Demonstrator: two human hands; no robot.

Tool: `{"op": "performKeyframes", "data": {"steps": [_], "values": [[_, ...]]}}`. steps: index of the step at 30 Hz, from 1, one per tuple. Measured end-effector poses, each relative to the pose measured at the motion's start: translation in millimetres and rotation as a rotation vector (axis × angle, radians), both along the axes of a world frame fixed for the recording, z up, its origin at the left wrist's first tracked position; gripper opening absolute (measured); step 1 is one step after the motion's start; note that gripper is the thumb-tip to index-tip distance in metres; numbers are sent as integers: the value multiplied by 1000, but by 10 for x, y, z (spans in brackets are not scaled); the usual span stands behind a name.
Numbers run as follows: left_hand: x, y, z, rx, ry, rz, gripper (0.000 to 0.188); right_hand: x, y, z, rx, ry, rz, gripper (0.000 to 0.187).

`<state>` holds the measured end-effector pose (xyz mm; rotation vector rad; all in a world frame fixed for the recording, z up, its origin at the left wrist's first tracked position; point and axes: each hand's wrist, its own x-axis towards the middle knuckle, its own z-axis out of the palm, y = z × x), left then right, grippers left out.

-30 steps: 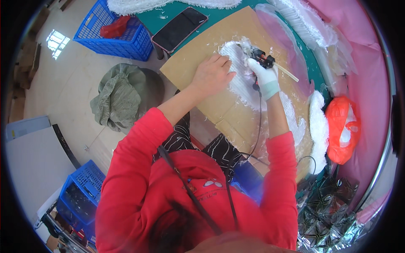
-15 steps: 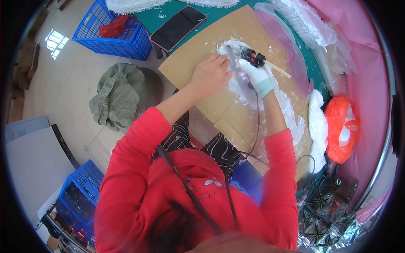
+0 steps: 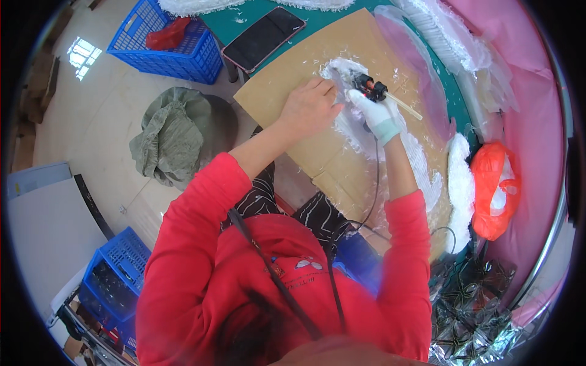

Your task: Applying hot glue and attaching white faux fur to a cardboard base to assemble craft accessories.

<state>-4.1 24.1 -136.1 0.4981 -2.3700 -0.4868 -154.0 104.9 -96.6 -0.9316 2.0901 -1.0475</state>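
My right hand [image 3: 373, 114], in a white glove with a pale green cuff, grips a black corded hand tool [image 3: 371, 88]. A beige stick [image 3: 405, 105] juts out to the right beside it. The tool's working end is over a piece of white fluffy fabric [image 3: 414, 155] lying on a brown cardboard sheet [image 3: 274, 82]. My bare left hand [image 3: 310, 108] lies palm down at the fabric's left edge, fingers extended and thumb apart, near the tool. Its fingertips rest by a shiny, translucent patch; what lies beneath them is hidden. White fluff is scattered around.
A dark phone [image 3: 264, 39] lies on the green tabletop [image 3: 213, 24]. Blue crates [image 3: 198, 58] and a grey-green cloth-covered stool [image 3: 177, 134] stand at the left. Along the right are white fluffy strips [image 3: 461, 183], a red plastic bag [image 3: 491, 192] and pink sheeting [image 3: 537, 122]. The tool's cord [image 3: 375, 183] hangs toward my lap.
The whole view has shifted slightly. My right hand and the tool stay at nearly the same spot on the fabric, and my left hand keeps its place beside them.
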Motion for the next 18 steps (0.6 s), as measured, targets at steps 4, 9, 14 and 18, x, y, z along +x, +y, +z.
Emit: {"op": "performKeyframes", "data": {"steps": [4, 9, 14, 18], "values": [[14, -11, -16, -20, -1, 11, 32, -10, -22, 10, -40, -125, -55, 26], [8, -10, -26, -13, 7, 5, 32, 3, 4, 7, -10, -65, 27, 26], [-4, 0, -7, -26, 24, 13, 32, -42, 11, -20, -28, -51, -12, 26], [7, -9, -20, -21, 13, 6, 32, 32, -23, 80, 37, 1, -62, 26]]}}
